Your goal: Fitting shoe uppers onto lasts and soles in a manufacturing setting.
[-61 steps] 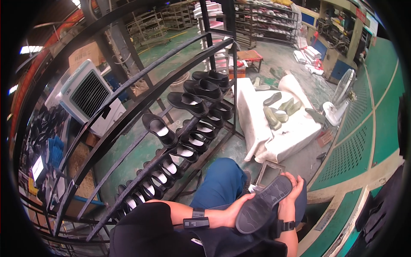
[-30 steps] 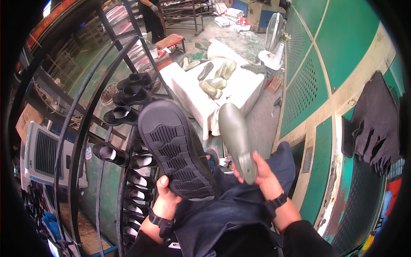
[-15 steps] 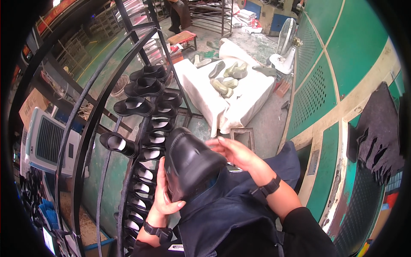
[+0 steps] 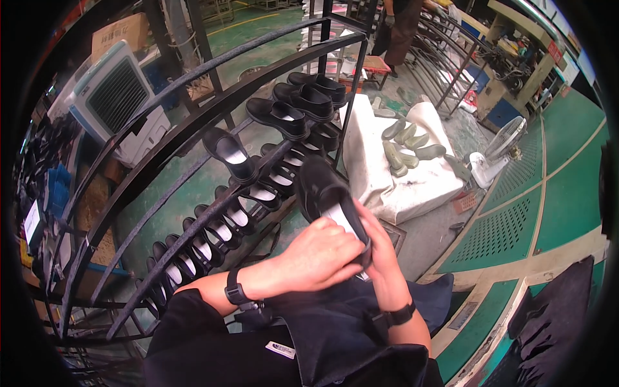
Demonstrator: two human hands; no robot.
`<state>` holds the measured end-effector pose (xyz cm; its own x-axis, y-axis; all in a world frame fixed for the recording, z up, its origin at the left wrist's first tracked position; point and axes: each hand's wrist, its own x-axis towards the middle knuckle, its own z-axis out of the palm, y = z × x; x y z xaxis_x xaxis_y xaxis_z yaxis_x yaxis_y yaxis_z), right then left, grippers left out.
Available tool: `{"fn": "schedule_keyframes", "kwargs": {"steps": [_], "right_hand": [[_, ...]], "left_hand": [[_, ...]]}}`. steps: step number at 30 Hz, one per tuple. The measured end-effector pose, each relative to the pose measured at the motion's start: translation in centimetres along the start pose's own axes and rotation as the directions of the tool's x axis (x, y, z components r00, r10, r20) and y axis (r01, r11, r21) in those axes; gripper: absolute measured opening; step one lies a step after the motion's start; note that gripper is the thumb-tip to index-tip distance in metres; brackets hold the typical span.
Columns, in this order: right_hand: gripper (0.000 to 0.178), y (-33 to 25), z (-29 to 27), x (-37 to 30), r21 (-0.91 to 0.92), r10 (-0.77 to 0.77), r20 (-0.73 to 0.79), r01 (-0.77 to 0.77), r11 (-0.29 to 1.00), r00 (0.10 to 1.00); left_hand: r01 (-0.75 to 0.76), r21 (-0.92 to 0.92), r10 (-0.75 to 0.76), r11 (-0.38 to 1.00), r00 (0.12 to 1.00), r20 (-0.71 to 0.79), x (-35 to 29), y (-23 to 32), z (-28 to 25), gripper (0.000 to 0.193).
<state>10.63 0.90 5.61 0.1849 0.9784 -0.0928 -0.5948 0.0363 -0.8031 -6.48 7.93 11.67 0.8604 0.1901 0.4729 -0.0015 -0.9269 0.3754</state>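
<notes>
A black slip-on shoe (image 4: 317, 182) with a white insole is in front of my chest, its toe pointing away and its opening facing up. My left hand (image 4: 322, 253) comes across from the left, its curled fingers over the rear of the opening, hiding part of the insole; the fingertips are partly hidden. My right hand (image 4: 382, 251) wraps the right side and heel of the same shoe. Close to the left stands a dark metal rack (image 4: 193, 258) with several similar black shoes (image 4: 277, 116) on its bars.
Beyond the shoe, a white-covered block (image 4: 412, 200) carries several olive shoe-shaped forms (image 4: 403, 135). A white fan (image 4: 506, 138) and green panels (image 4: 503, 238) line the right. An air cooler (image 4: 116, 87) is behind the rack. Another person (image 4: 400, 32) stands far back.
The shoe has turned from its outer side showing to its opening facing up. My left hand moved from its left side to the opening; my right hand closed on its right side. The view swung left.
</notes>
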Motion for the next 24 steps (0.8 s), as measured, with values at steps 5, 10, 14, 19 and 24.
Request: {"fn": "schedule_keyframes", "kwargs": {"steps": [5,10,14,19,24], "right_hand": [[0.043,-1.7,-1.1,2.6,0.005,0.057,0.02,-0.058,0.998,0.998],[0.037,-4.1,-3.6,1.1,-0.153,0.127,0.033,-0.121,0.981,0.991],[0.036,-8.9,-5.6,-1.5,-0.377,0.116,-0.053,-0.128,0.917,0.992],[0.035,-16.7,-9.2,-8.3,-0.645,0.096,-0.205,-0.208,0.736,0.974],[0.034,-23.2,-12.7,-21.5,-0.697,-0.158,-0.428,-0.214,0.685,0.89]], "left_hand": [[0.163,0.331,-0.115,0.929,0.98,-0.161,1.2,-8.9,-2.1,0.026],[0.604,0.541,-0.588,0.586,0.776,-0.229,-5.8,-24.0,-2.7,0.025],[0.764,0.411,-0.75,0.498,0.617,-0.238,-4.6,-26.5,-1.4,0.03],[0.694,0.441,-0.748,0.57,0.66,-0.073,-1.2,-27.7,0.9,0.034],[0.382,0.709,-0.396,0.593,0.905,-0.157,-7.5,-29.8,0.4,0.057]]}}
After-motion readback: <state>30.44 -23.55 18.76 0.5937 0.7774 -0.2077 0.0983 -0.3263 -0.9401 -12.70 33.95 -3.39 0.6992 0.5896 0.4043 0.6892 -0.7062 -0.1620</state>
